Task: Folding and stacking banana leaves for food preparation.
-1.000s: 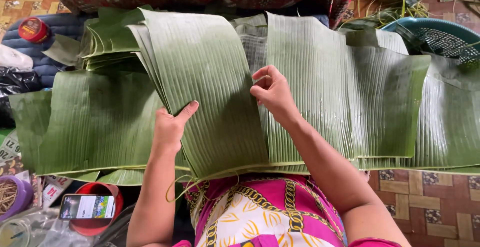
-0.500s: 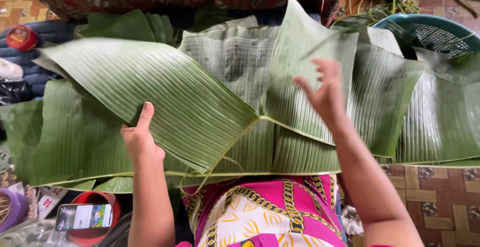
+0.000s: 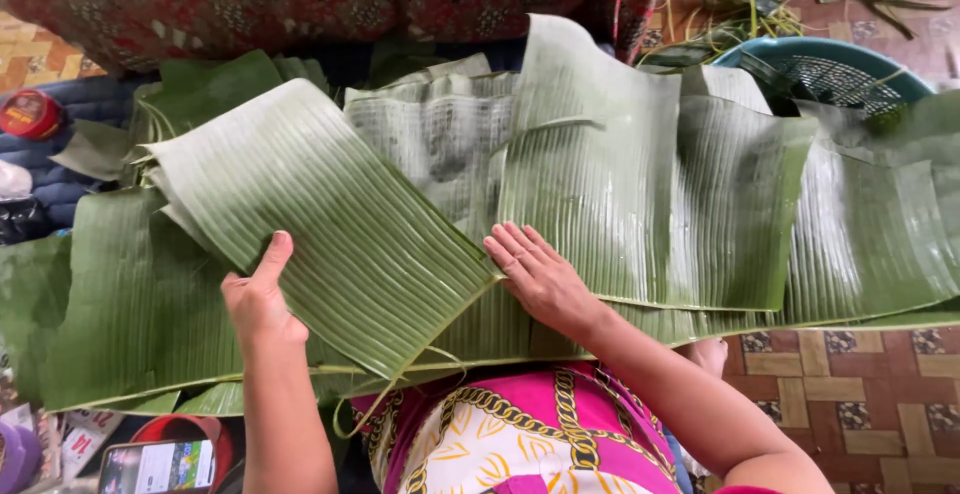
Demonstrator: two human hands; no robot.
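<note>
Sorting step: left hand [image 3: 262,299] fingers pinch top banana leaf [image 3: 320,224] edge; right hand [image 3: 540,276] flat, open, pressing leaf stack [image 3: 720,204]. Next needs steady peel.

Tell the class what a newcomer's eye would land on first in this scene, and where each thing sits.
First come the broad green banana leaves, spread in overlapping layers across the whole middle. At the centre, the left hand grips the edge of a lifted leaf piece, while the right hand lies flat on the leaves beside it. A teal basket peeks out at the top right.
</note>
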